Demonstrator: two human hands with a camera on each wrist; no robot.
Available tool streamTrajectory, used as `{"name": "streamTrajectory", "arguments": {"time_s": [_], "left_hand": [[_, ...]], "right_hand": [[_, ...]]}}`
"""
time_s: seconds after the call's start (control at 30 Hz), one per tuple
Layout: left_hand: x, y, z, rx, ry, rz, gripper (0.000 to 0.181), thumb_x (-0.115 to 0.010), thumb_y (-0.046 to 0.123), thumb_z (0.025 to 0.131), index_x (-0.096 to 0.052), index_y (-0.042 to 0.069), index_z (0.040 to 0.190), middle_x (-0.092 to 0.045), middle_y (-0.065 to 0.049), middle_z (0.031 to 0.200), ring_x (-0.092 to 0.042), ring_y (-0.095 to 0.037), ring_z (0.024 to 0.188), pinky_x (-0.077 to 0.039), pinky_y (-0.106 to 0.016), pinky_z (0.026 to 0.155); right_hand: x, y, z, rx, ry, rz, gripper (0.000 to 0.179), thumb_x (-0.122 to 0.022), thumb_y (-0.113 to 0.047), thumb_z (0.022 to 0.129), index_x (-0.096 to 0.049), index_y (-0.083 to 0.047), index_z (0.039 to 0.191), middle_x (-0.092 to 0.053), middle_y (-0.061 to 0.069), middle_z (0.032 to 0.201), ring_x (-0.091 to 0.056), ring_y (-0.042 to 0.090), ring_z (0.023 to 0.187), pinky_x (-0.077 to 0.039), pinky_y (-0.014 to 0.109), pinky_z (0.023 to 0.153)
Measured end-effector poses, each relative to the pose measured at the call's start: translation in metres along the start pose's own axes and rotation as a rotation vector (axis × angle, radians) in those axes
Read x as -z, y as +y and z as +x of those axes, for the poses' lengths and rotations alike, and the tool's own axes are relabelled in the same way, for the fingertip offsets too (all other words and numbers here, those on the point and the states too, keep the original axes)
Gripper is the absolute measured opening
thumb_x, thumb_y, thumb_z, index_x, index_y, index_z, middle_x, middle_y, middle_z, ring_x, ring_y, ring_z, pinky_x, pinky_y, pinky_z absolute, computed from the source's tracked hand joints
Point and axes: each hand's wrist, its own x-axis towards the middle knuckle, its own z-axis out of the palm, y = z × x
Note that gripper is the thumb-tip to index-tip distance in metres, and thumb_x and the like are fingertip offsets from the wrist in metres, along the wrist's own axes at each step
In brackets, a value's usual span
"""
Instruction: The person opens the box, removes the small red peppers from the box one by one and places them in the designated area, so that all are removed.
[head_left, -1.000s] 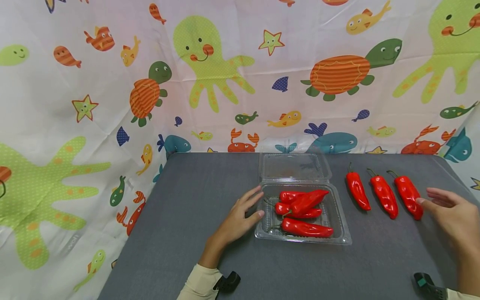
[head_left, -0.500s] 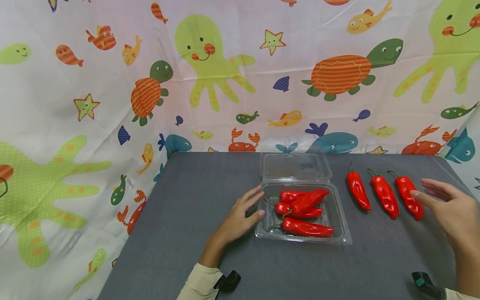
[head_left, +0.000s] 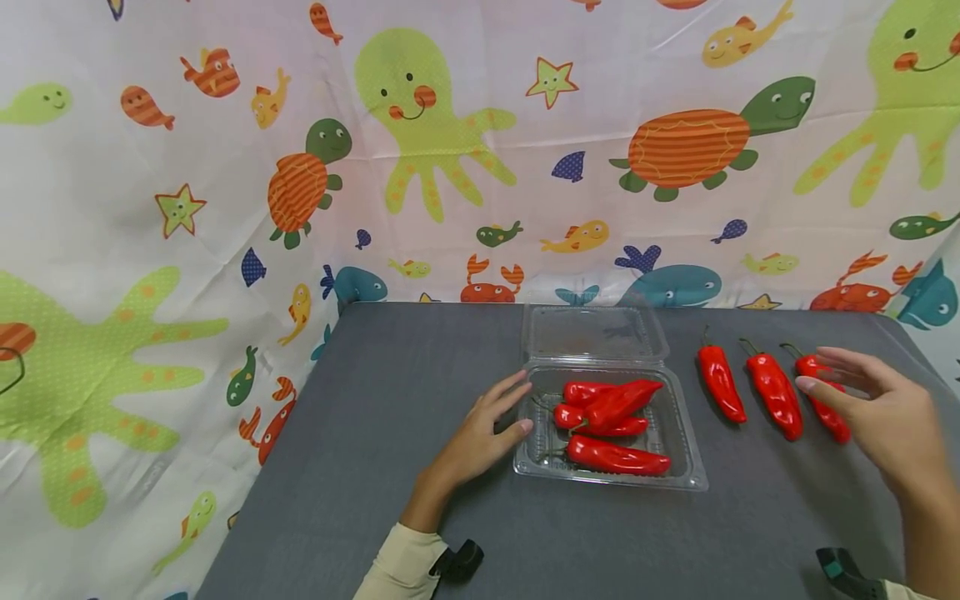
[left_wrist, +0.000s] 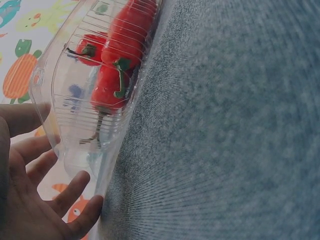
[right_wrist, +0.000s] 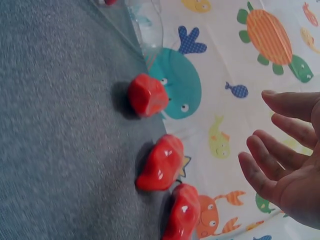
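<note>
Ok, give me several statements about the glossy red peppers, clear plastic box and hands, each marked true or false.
1. Three peppers lie on the grey cloth-covered table outside the box. True.
2. The left hand is beside the box. True.
3. The box is closed. False: its transparent lid is open.
4. Only one pepper is in the box. False: several are.
5. The right hand holds no pepper. True.

Peppers [head_left: 617, 457] in container [head_left: 684, 433] (lid [head_left: 592, 335] behind); three more peppers [head_left: 775, 396] right, on table [head_left: 375, 375].
</note>
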Motion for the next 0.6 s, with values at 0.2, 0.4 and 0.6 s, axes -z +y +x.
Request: {"name": "streamTrajectory", "arguments": {"time_s": [0.2,0.4,0.6], "left_hand": [[0.000,0.001,0.001,-0.006,-0.002,0.008,0.064,-0.061,0.041,0.106,-0.044,0.016,0.163,-0.028,0.010,0.174,-0.024,-0.024,0.161,-0.021,-0.069,0.124],[0.000,0.002,0.001,-0.007,-0.003,0.007,0.064,-0.061,0.039,0.106,-0.044,0.016,0.163,-0.028,0.010,0.174,-0.024,-0.023,0.161,-0.021,-0.068,0.124],[0.001,0.004,0.000,-0.002,-0.005,-0.001,0.064,-0.061,0.040,0.106,-0.044,0.016,0.163,-0.028,0.009,0.174,-0.025,-0.025,0.161,-0.023,-0.069,0.123]], "right_hand": [[-0.007,-0.007,-0.001,0.062,-0.055,0.024,0.063,-0.072,-0.036,0.102,-0.053,-0.011,0.156,-0.057,0.026,0.140,-0.046,0.002,0.107,-0.043,0.005,0.069],[-0.014,-0.019,-0.002,0.105,-0.090,0.036,0.064,-0.074,-0.040,0.100,-0.054,-0.013,0.155,-0.061,0.019,0.139,-0.043,-0.008,0.106,-0.041,0.006,0.073],[-0.017,-0.029,-0.007,0.146,-0.134,0.067,0.063,-0.076,-0.038,0.098,-0.057,-0.014,0.153,-0.057,-0.027,0.120,-0.049,-0.012,0.106,-0.040,0.009,0.077]]}}
